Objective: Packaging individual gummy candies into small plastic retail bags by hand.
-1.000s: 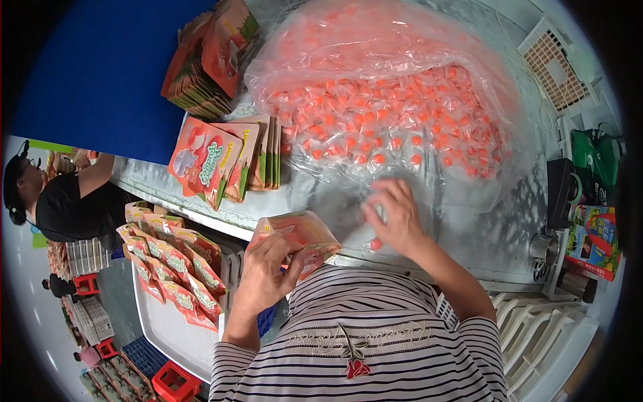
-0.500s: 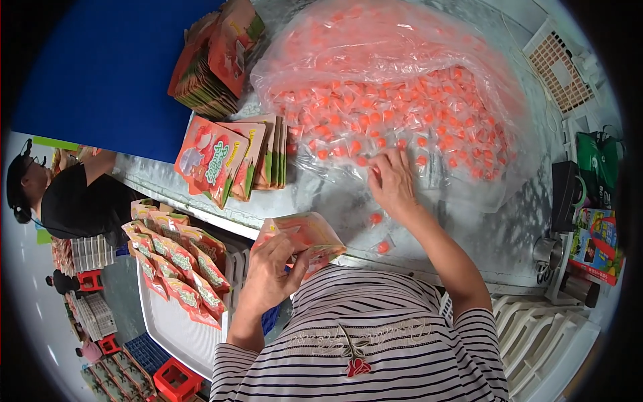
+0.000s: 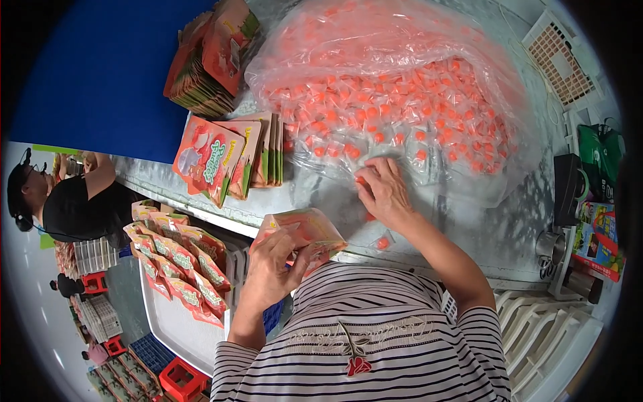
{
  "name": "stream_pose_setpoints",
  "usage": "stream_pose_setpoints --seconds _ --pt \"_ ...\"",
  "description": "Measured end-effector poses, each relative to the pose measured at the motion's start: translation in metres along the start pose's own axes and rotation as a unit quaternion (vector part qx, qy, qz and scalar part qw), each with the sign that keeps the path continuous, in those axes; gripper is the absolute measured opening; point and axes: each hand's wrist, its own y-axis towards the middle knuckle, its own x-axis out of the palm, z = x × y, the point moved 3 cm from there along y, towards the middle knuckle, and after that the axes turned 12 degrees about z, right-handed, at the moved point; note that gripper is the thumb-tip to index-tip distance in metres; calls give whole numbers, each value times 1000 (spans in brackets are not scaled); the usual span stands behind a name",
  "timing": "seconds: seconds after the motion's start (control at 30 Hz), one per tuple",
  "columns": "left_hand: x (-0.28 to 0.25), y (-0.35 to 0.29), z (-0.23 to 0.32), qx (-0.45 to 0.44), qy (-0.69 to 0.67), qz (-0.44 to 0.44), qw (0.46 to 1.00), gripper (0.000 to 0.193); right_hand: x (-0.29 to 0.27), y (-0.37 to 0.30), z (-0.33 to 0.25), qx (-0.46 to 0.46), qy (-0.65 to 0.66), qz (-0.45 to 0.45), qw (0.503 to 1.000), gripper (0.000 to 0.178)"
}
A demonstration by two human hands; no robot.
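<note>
My left hand (image 3: 268,271) grips a pink-red pouch (image 3: 313,226) at the table's front edge, its mouth tilted toward the right. Just up and right of it, my right hand (image 3: 388,194) hovers low over the table with fingers curled. A small clear-wrapped orange-red candy (image 3: 362,180) is at its fingertips. Beyond that hand, a large clear plastic bag (image 3: 395,47) lies spread, full of the same wrapped candies (image 3: 415,110). One loose candy (image 3: 382,242) rests near the front edge; another is partly hidden under my right hand.
Flat pouches lie fanned (image 3: 211,161) on the left of the table, a taller stack (image 3: 207,74) behind them. Filled pouches (image 3: 177,254) stand in a white tray (image 3: 181,335) at lower left. A blue board (image 3: 100,74) covers the far left, where another person (image 3: 80,201) sits.
My right hand has drawn back slightly from the bag toward the pouch, bringing a candy with it. My left hand and the pouch stay nearly in place.
</note>
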Motion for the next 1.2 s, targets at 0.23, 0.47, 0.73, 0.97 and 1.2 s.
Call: stream_pose_setpoints --seconds 0.23,0.47,0.73,0.97,1.2 --pt "-1 4 2 -4 -15 3 1000 13 -43 -27 7 49 135 -5 990 38" --pt "1 5 0 -10 -24 8 1000 11 -59 -46 -5 -50 -14 -170 984 95" --pt "-4 3 7 26 10 4 1000 13 -12 -55 -12 -156 13 -130 979 59" --pt "-22 15 31 8 -50 -4 999 13 -35 -59 1 -169 -57 7 984 21" --pt "5 34 41 100 -60 -24 993 17 -85 4 -40 351 516 90 776 19"
